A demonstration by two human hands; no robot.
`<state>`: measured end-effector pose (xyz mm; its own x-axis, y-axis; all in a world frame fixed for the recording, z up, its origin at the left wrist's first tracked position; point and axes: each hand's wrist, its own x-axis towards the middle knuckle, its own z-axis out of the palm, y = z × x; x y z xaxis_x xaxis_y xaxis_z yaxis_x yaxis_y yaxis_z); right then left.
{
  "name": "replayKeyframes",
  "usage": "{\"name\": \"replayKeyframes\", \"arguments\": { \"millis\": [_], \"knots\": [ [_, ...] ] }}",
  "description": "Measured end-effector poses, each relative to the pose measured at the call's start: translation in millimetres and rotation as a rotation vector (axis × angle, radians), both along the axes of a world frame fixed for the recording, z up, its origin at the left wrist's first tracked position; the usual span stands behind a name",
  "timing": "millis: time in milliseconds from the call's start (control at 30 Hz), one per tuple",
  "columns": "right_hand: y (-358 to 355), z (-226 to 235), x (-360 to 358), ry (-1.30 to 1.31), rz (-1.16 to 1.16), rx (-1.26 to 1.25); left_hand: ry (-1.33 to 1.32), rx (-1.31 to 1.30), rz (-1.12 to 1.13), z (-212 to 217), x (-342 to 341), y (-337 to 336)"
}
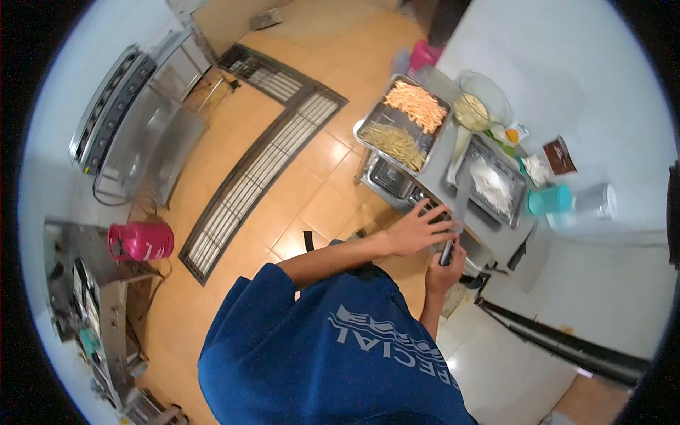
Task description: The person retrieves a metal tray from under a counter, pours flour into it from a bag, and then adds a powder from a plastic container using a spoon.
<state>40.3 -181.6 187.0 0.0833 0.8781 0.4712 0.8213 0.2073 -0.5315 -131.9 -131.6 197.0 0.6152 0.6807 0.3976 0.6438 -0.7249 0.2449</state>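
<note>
My right hand [445, 270] is wrapped round the black handle of a knife [460, 207], its blade pointing away from me at the edge of the counter. My left hand [419, 230] is beside the blade with its fingers spread; whether it touches the blade I cannot tell. Just beyond the blade lies a dark metal tray [511, 205] with a heap of white powder [491, 183] in it. Farther left, a second metal tray [371, 120] carries orange strips [416, 106] and pale green strips [394, 144].
Behind the trays stands a clear bowl [494, 88] with pale food in it. A teal cup [550, 200], a clear container [595, 202] and a brown packet [559, 155] line the wall. A dark utensil [522, 249] lies to the right. A floor grate [262, 177] and pink gas cylinder [142, 241] are left.
</note>
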Motion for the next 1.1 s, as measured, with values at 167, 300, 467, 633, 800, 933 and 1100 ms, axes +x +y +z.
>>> {"name": "replayKeyframes", "arguments": {
  "millis": [167,300,467,633,800,933,1100],
  "knots": [
    [-21.7,10.0,2.6,0.019,-0.08,-0.063,0.064,-0.084,0.0,12.0,1.0,-10.6],
    [-30.4,20.6,12.7,0.009,-0.061,-0.084,0.12,-0.031,0.067,3.3,7.1,1.9],
    [-36.7,23.0,27.5,0.021,-0.136,-0.095,0.108,0.083,0.009,13.2,19.8,32.6],
    [-26.7,24.9,42.3,-0.013,-0.2,-0.107,0.123,0.028,0.014,38.6,37.1,68.5],
    [-7.0,26.0,48.8,0.057,-0.291,-0.08,-0.548,-0.333,0.184,28.9,65.7,107.1],
    [12.2,31.2,59.6,0.03,-0.333,-0.051,-1.008,-0.889,0.072,25.9,95.9,136.0],
    [44.3,28.1,96.3,-0.053,-0.308,-0.001,-1.032,-0.959,0.03,36.7,133.5,163.5]
  ]
}}
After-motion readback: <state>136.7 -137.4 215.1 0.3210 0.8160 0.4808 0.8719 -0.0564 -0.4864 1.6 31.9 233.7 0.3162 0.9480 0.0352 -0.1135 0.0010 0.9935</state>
